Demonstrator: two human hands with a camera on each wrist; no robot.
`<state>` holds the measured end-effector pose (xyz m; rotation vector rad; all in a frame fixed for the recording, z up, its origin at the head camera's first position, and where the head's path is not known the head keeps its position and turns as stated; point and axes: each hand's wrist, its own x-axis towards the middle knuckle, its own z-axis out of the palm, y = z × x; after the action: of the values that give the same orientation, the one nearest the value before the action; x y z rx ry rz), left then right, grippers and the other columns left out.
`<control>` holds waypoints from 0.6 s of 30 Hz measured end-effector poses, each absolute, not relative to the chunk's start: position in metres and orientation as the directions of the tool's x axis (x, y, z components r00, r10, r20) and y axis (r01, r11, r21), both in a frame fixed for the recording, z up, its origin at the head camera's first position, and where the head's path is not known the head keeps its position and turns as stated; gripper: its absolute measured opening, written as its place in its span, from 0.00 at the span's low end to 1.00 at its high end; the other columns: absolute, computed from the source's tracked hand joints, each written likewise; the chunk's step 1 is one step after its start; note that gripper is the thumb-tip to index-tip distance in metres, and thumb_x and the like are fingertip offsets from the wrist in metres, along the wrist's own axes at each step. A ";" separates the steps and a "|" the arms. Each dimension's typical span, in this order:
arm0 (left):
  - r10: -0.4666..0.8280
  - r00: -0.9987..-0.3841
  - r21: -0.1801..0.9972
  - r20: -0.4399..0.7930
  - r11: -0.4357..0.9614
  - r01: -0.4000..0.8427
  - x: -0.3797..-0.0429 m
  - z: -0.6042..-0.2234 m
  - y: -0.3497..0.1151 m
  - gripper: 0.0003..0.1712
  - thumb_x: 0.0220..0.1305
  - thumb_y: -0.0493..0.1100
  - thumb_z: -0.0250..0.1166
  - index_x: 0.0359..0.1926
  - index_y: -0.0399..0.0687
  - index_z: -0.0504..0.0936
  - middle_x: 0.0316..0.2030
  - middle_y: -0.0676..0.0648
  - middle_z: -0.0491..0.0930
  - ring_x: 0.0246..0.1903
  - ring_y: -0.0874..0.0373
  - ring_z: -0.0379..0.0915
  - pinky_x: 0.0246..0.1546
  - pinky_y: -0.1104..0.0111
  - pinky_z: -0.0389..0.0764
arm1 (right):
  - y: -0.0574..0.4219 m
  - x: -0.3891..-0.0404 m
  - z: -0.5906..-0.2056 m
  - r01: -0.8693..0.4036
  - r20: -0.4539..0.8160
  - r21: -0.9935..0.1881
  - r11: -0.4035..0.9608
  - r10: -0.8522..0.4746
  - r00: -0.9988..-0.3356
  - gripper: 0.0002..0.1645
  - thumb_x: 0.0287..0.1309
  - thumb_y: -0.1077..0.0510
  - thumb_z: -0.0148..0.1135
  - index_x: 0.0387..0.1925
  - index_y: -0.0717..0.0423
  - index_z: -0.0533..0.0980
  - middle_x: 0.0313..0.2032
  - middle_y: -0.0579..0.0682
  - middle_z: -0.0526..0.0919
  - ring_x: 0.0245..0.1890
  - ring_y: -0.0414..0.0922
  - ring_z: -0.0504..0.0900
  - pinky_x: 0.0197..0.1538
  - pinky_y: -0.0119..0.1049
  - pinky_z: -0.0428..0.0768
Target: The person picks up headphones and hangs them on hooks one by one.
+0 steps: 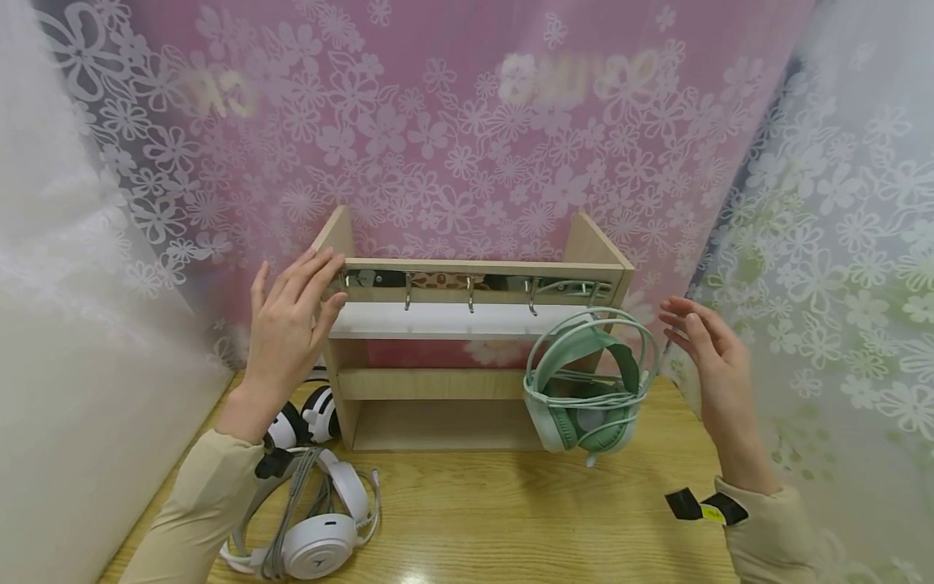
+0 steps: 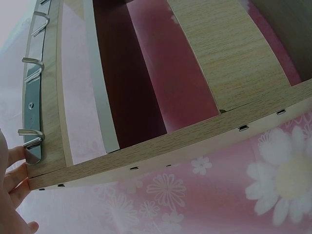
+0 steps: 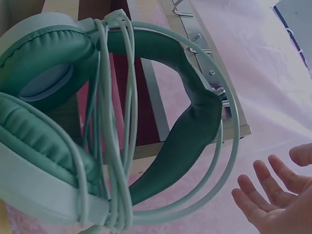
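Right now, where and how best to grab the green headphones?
Likely the headband and outer hoop together, from the person's right: the green headphones hang from the end hook by that arch, the approach there is unblocked, and the wound cord crosses lower, by the ear cups.

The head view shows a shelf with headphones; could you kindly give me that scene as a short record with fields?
Left hand: touches the shelf at its upper left corner
Right hand: raised beside the green headphones, not touching them
Green headphones: hang from the rightmost hook
White headphones: on the table, front left of the shelf
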<state>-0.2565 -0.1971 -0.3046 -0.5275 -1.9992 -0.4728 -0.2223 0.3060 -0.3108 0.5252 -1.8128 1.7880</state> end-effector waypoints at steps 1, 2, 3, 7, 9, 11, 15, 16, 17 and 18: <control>0.167 -0.430 0.108 0.887 0.830 0.546 -0.256 -0.305 -0.197 0.30 0.69 0.45 0.66 0.71 0.50 0.74 0.69 0.45 0.73 0.71 0.48 0.64 0.75 0.42 0.42 | 0.305 -0.222 -0.309 -0.618 0.621 -0.784 0.062 0.093 -0.778 0.24 0.77 0.58 0.50 0.65 0.71 0.71 0.57 0.52 0.81 0.58 0.44 0.79 0.59 0.25 0.76; 0.167 -0.431 0.109 0.887 0.831 0.546 -0.256 -0.305 -0.197 0.30 0.69 0.45 0.65 0.71 0.50 0.74 0.69 0.45 0.73 0.71 0.48 0.64 0.75 0.43 0.42 | 0.304 -0.221 -0.307 -0.620 0.625 -0.781 0.080 0.093 -0.775 0.24 0.77 0.57 0.50 0.65 0.70 0.71 0.58 0.52 0.80 0.58 0.44 0.79 0.59 0.24 0.76; 0.167 -0.432 0.109 0.887 0.831 0.546 -0.256 -0.305 -0.197 0.30 0.69 0.45 0.66 0.71 0.50 0.74 0.69 0.45 0.73 0.71 0.48 0.64 0.75 0.43 0.42 | 0.304 -0.221 -0.305 -0.621 0.629 -0.777 0.102 0.093 -0.771 0.24 0.77 0.57 0.50 0.64 0.69 0.72 0.58 0.52 0.80 0.58 0.43 0.78 0.59 0.24 0.75; 0.168 -0.434 0.110 0.885 0.832 0.544 -0.256 -0.305 -0.196 0.30 0.70 0.46 0.65 0.71 0.50 0.74 0.69 0.45 0.72 0.71 0.48 0.64 0.75 0.43 0.42 | 0.298 -0.220 -0.297 -0.628 0.647 -0.759 0.171 0.094 -0.757 0.23 0.77 0.58 0.50 0.64 0.68 0.73 0.59 0.50 0.80 0.59 0.42 0.77 0.60 0.23 0.74; 0.169 -0.434 0.109 0.885 0.832 0.544 -0.256 -0.305 -0.196 0.30 0.70 0.46 0.65 0.71 0.50 0.73 0.69 0.45 0.72 0.71 0.48 0.64 0.75 0.43 0.42 | 0.295 -0.219 -0.292 -0.625 0.657 -0.745 0.232 0.090 -0.749 0.23 0.78 0.58 0.50 0.65 0.68 0.72 0.60 0.50 0.80 0.60 0.41 0.77 0.60 0.23 0.73; 0.170 -0.434 0.107 0.885 0.832 0.544 -0.256 -0.304 -0.196 0.30 0.70 0.46 0.65 0.71 0.50 0.73 0.69 0.45 0.72 0.71 0.48 0.64 0.75 0.43 0.42 | 0.292 -0.219 -0.288 -0.618 0.669 -0.719 0.318 0.077 -0.739 0.23 0.78 0.57 0.49 0.66 0.66 0.72 0.61 0.49 0.79 0.61 0.40 0.76 0.61 0.22 0.73; 0.170 -0.435 0.108 0.884 0.832 0.544 -0.256 -0.304 -0.196 0.29 0.71 0.47 0.64 0.71 0.49 0.73 0.69 0.45 0.73 0.71 0.48 0.64 0.75 0.43 0.42 | 0.286 -0.219 -0.282 -0.599 0.688 -0.656 0.459 0.036 -0.725 0.23 0.79 0.57 0.47 0.69 0.61 0.71 0.64 0.49 0.78 0.64 0.36 0.73 0.63 0.21 0.69; 0.170 -0.435 0.107 0.884 0.833 0.543 -0.256 -0.304 -0.196 0.29 0.71 0.48 0.63 0.71 0.49 0.74 0.69 0.45 0.73 0.71 0.48 0.64 0.75 0.43 0.42 | 0.285 -0.220 -0.281 -0.600 0.692 -0.644 0.474 0.027 -0.721 0.23 0.79 0.58 0.47 0.69 0.60 0.71 0.64 0.49 0.77 0.65 0.36 0.73 0.64 0.21 0.69; 0.170 -0.435 0.107 0.884 0.833 0.543 -0.255 -0.304 -0.196 0.28 0.73 0.50 0.61 0.71 0.49 0.74 0.69 0.45 0.73 0.71 0.48 0.64 0.75 0.43 0.42 | 0.285 -0.220 -0.280 -0.604 0.697 -0.635 0.482 0.020 -0.717 0.24 0.79 0.58 0.47 0.70 0.59 0.70 0.65 0.49 0.77 0.65 0.36 0.72 0.64 0.21 0.68; 0.170 -0.434 0.107 0.885 0.833 0.543 -0.255 -0.304 -0.196 0.28 0.74 0.52 0.60 0.71 0.49 0.74 0.69 0.44 0.73 0.71 0.48 0.65 0.75 0.43 0.42 | 0.284 -0.221 -0.280 -0.606 0.701 -0.626 0.490 0.014 -0.713 0.24 0.79 0.59 0.48 0.70 0.58 0.70 0.65 0.50 0.76 0.66 0.36 0.72 0.65 0.21 0.68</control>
<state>-0.2553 -0.1963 -0.3040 -0.5258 -2.0070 -0.4673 -0.2210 0.2839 -0.2799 0.4855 -2.0859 1.2275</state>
